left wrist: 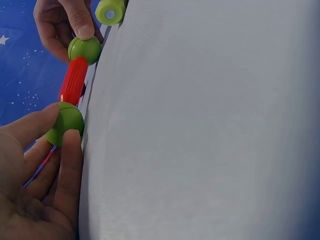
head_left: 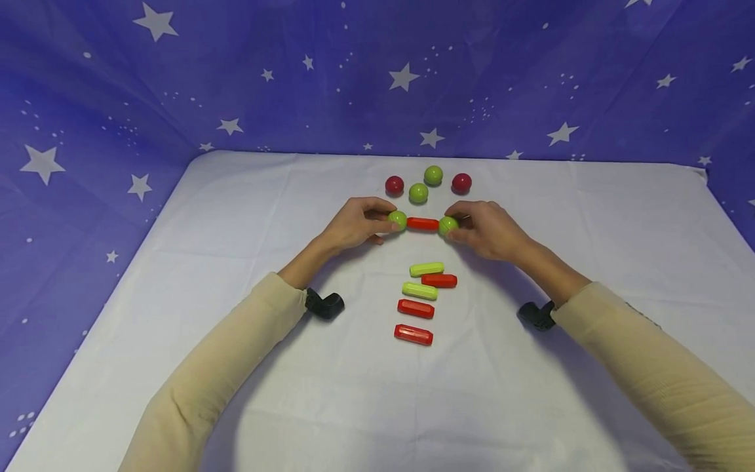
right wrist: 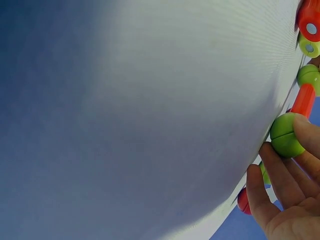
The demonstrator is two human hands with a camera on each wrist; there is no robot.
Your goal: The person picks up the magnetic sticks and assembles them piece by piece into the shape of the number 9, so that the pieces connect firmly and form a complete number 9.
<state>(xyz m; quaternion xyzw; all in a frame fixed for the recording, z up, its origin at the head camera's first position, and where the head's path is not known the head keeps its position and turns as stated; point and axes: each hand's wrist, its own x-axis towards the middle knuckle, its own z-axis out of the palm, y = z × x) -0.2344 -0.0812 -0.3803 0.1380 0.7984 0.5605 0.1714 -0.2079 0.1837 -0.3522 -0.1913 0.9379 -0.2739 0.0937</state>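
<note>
1. The left hand (head_left: 354,224) pinches a green ball (head_left: 398,219) with its thumb and fingers curled around it.
2. The right hand (head_left: 486,229) pinches another green ball (head_left: 447,225) the same way.
3. A red stick (head_left: 423,223) sits between the two balls and touches both, just above the white table (head_left: 177,262).
4. Two red balls (head_left: 394,185) and two more green balls (head_left: 433,175) lie behind the hands.
5. Red and green sticks (head_left: 420,290) lie in a row in front of the hands.

No readable text or numbers anywhere, as far as visible.
</note>
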